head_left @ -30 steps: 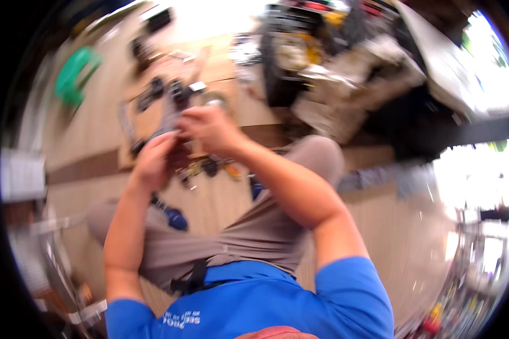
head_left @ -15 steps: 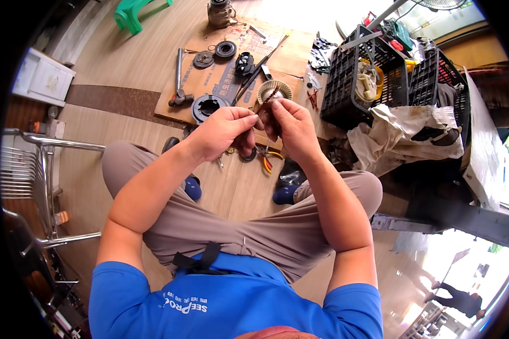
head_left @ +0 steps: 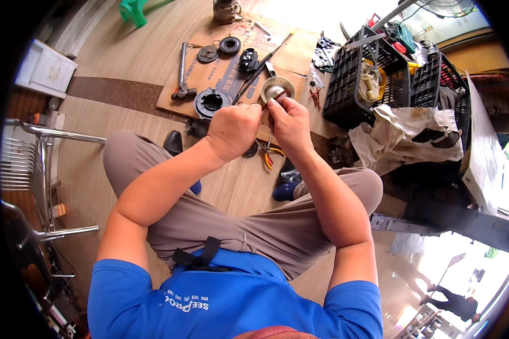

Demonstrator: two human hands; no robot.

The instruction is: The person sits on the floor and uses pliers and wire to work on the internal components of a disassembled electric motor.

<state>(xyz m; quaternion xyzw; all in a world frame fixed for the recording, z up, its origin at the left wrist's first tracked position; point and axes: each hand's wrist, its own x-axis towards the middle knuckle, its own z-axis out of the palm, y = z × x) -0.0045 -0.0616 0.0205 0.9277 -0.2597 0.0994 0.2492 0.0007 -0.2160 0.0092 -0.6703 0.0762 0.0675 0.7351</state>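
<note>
Both hands meet in front of me above the floor. A thin reddish-brown strand, like twisted wire [head_left: 282,95], sticks up from the fingertips of my right hand [head_left: 293,127], which pinches it between thumb and finger. Close against it, my left hand [head_left: 233,131] is closed with its back toward me; what its fingers hold is hidden. Just beyond my fingers lies a pale finned fan wheel [head_left: 271,85]. Left of that, a grey-blue ring-shaped housing [head_left: 199,105] rests on the cardboard [head_left: 167,100]. Pliers with red and yellow handles [head_left: 268,160] lie on the floor below my right hand.
The cardboard bears a hammer [head_left: 182,68], a black ring [head_left: 230,45], a round disc [head_left: 207,54] and a black part [head_left: 247,60]. Black crates [head_left: 339,79] with a draped cloth [head_left: 390,133] stand right. A metal-framed chair [head_left: 42,169] is left, a green stool [head_left: 133,12] far left.
My left hand has turned over, its back now toward me and its fingers hidden. My right hand has shifted only slightly, keeping its pinch. The whole view has moved a little.
</note>
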